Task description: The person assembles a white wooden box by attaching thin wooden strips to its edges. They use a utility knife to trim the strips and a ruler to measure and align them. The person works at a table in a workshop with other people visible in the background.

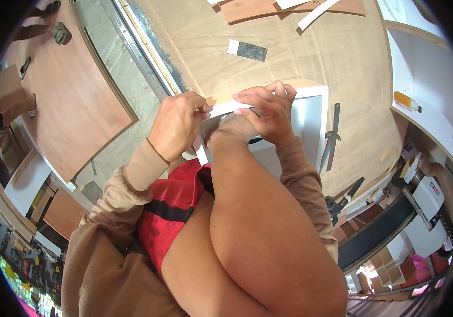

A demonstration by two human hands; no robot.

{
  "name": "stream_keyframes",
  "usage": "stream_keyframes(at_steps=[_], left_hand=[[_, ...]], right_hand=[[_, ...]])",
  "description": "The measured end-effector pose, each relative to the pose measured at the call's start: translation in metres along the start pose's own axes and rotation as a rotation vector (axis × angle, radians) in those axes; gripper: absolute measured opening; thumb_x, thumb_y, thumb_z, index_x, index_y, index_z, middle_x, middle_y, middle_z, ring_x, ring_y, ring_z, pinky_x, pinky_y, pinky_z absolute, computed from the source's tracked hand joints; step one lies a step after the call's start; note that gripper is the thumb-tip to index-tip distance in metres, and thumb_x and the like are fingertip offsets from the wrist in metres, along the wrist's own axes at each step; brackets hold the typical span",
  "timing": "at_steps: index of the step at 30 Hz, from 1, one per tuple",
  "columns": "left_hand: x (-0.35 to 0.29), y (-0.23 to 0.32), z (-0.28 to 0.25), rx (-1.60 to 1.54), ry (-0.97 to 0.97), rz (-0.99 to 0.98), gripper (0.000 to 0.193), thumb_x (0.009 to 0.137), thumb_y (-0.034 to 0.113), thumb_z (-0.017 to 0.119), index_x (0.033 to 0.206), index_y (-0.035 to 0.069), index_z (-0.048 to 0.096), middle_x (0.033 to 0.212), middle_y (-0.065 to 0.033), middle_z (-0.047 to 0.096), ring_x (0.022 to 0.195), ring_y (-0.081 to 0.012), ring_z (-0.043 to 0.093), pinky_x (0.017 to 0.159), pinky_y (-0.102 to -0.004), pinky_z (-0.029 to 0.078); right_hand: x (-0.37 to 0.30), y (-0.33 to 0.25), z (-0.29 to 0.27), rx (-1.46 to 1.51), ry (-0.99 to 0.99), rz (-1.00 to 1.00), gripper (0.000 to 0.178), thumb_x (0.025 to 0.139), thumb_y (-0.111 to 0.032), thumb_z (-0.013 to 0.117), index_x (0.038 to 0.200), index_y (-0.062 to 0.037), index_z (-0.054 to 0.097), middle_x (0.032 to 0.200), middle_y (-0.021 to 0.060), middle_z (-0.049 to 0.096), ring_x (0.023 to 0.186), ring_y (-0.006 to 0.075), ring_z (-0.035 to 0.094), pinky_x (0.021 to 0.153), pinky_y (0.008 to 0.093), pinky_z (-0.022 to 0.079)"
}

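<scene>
A box with white inner walls, a wooden outer side and a white rim lies on the wooden worktop in front of me. My left hand is closed in a pinch at the far left corner of the rim, on the white edge strip. Whether the strip is loose there, I cannot tell. Over the middle of that far edge my right hand is closed, thumb on the near side and fingers across the top. My bare leg reaches into the box; the foot is mostly hidden behind my right hand.
A dark block with a white end lies beyond the box. Right of it is a dark clamp-like tool. White strips lie on a curved board at the back. A yellow bottle rests in a white cabinet. Other people's feet show far left.
</scene>
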State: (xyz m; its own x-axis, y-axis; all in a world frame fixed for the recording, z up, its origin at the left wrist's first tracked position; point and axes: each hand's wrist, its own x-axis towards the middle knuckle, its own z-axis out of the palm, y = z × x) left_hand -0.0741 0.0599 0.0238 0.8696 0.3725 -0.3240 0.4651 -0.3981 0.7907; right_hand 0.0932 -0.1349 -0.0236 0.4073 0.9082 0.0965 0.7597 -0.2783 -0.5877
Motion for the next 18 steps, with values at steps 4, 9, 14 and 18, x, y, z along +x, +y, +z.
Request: stream_keyframes(at_steps=[4,9,14,18], left_hand=[[-0.001,-0.004,0.003,0.05,0.001,0.068,0.01,0.082,-0.001,0.075,0.092,-0.002,0.074,0.095,-0.0159,0.074,0.087,-0.0357,0.073,0.077,-0.0412,0.058],[-0.01,-0.003,0.008,0.272,0.048,0.195,0.014,0.081,0.003,0.076,0.095,0.001,0.075,0.105,-0.0106,0.075,0.089,-0.0344,0.069,0.08,-0.041,0.057],[-0.012,0.014,0.008,0.43,0.134,0.265,0.023,0.08,0.006,0.078,0.102,0.004,0.074,0.11,-0.0082,0.074,0.092,-0.0322,0.062,0.08,-0.0412,0.055],[-0.002,0.001,0.028,0.247,0.164,0.348,0.026,0.079,0.006,0.079,0.104,0.005,0.073,0.103,-0.0092,0.068,0.09,-0.0308,0.059,0.076,-0.0416,0.053]], right_hand=[[0.0,0.0,-0.001,0.001,0.005,-0.01,0.03,0.081,-0.036,0.085,0.11,-0.0348,0.079,0.107,-0.0136,0.076,0.098,0.018,0.052,0.103,0.043,0.026],[0.003,-0.001,-0.002,-0.004,0.02,-0.022,0.027,0.08,-0.034,0.086,0.107,-0.0311,0.08,0.106,-0.012,0.077,0.095,0.0166,0.052,0.101,0.0409,0.026],[0.002,-0.002,-0.002,0.007,-0.013,0.024,0.026,0.083,-0.041,0.084,0.108,-0.0341,0.08,0.106,-0.0133,0.076,0.098,0.0191,0.052,0.102,0.0455,0.026],[0.004,-0.005,-0.006,0.009,-0.025,0.031,0.026,0.082,-0.04,0.085,0.107,-0.0335,0.081,0.107,-0.0133,0.076,0.097,0.0182,0.053,0.103,0.0448,0.027]])
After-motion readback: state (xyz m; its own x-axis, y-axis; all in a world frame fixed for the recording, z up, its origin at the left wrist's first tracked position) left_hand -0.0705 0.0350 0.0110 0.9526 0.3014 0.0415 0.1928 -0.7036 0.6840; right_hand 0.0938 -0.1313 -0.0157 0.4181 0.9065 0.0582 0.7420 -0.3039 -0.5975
